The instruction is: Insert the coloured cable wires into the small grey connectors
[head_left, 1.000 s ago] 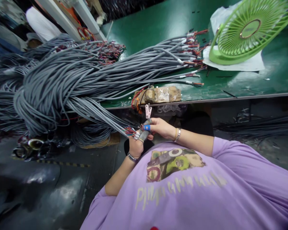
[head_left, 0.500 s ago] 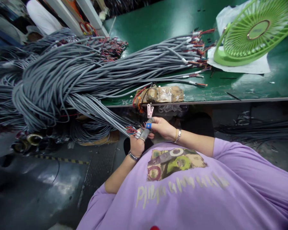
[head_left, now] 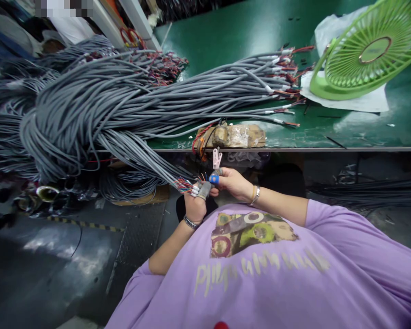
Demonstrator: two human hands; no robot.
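My left hand (head_left: 196, 208) is closed round the ends of several grey cables (head_left: 164, 176), held just below the table edge. Coloured inner wires (head_left: 185, 185) fan out of the stripped ends beside its thumb, which has a grey covering. Close by on the right, my right hand (head_left: 235, 183) has its thumb and forefinger brought together at the wire tips. Blue tape (head_left: 213, 179) wraps one of its fingers. Whatever lies in that pinch is too small to make out. A pink clothes peg (head_left: 217, 158) hangs at the table edge just above the fingers.
A large heap of grey cables (head_left: 123, 100) covers the left of the green table (head_left: 260, 27). A taped wooden block (head_left: 246, 135) lies at the front edge. The green fan (head_left: 373, 50) stands on paper at the right. Coiled cable (head_left: 130, 187) lies below the table.
The right hand's fingertips have drawn slightly up and away from the left thumb, and a small gap shows between them. The left hand keeps its hold on the cables. The view has shifted slightly.
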